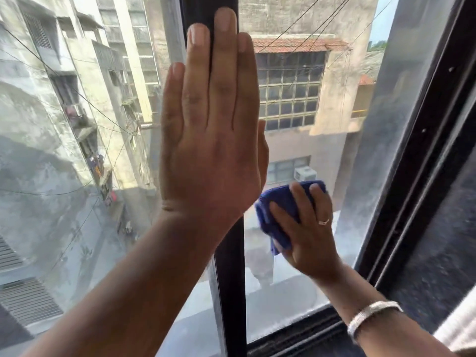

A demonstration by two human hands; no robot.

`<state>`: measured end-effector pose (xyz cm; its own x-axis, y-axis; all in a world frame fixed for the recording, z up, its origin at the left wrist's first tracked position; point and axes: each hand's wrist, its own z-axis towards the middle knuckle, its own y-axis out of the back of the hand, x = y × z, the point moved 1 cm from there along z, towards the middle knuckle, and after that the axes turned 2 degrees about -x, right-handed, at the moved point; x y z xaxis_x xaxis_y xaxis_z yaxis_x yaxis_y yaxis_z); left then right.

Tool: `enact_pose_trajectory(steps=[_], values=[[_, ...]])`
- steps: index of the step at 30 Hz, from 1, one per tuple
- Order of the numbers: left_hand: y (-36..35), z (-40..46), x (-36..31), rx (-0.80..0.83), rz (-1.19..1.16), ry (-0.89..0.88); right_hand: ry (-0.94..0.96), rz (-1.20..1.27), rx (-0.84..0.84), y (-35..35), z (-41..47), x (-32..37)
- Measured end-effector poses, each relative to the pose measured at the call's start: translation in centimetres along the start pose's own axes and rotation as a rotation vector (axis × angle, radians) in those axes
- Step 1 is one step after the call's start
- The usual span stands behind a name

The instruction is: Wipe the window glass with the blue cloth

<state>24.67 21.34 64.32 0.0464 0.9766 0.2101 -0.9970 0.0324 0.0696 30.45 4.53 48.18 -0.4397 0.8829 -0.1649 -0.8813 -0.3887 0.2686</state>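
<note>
My left hand (211, 135) lies flat against the black vertical window frame bar (230, 292), fingers straight and close together, holding nothing. My right hand (309, 228) presses a bunched blue cloth (273, 215) against the right pane of window glass (309, 130), low down near the bar. The cloth shows above and to the left of my fingers; the rest is under my palm. A ring is on one right finger and a silver bracelet (371, 315) on that wrist.
The left glass pane (77, 150) is smeared and hazy. A black frame (422, 155) edges the right pane and a black bottom track (296, 333) runs below it. Buildings, wires and a street show outside.
</note>
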Motion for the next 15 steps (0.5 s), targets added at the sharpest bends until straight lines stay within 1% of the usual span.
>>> enact_pose_trajectory(steps=[1, 3, 5, 6, 7, 8, 10, 11, 12, 13, 14, 15], values=[[0.1, 0.0, -0.1, 0.003, -0.008, 0.006, -0.134, 0.011, 0.002, 0.7, -0.3, -2.0], [0.1, 0.1, -0.2, -0.004, -0.018, 0.012, -0.506, 0.077, -0.081, 1.6, 0.1, -5.4], [0.0, 0.2, -0.2, -0.021, -0.021, 0.012, -0.817, 0.104, -0.214, 1.2, 1.5, -4.9], [0.0, 0.2, -0.2, -0.019, -0.03, 0.011, -0.871, 0.101, -0.233, 0.7, 2.3, -3.3], [0.1, 0.2, -0.2, -0.018, -0.037, 0.008, -0.821, 0.1, -0.22, 0.1, 2.7, -1.1], [0.1, 0.1, -0.2, -0.018, -0.036, 0.003, -0.668, 0.097, -0.173, -0.5, 2.5, 1.2], [0.1, 0.0, -0.1, -0.021, -0.019, -0.008, -0.221, 0.076, -0.023, -1.1, 0.6, 4.4], [0.1, 0.0, 0.0, -0.021, -0.016, -0.011, -0.04, 0.052, 0.032, -0.7, -0.3, 3.9], [0.1, -0.1, 0.0, -0.021, -0.018, -0.008, 0.048, 0.04, 0.055, -0.3, -0.7, 2.0], [0.0, 0.0, 0.0, -0.022, -0.021, -0.004, 0.03, 0.032, 0.054, 0.3, -0.6, -0.2], [0.0, 0.0, -0.1, -0.021, -0.024, 0.001, -0.091, 0.027, 0.037, 0.9, -0.3, -2.3], [0.0, 0.0, -0.1, -0.019, -0.029, 0.004, -0.273, 0.039, 0.003, 1.5, 0.4, -4.4]])
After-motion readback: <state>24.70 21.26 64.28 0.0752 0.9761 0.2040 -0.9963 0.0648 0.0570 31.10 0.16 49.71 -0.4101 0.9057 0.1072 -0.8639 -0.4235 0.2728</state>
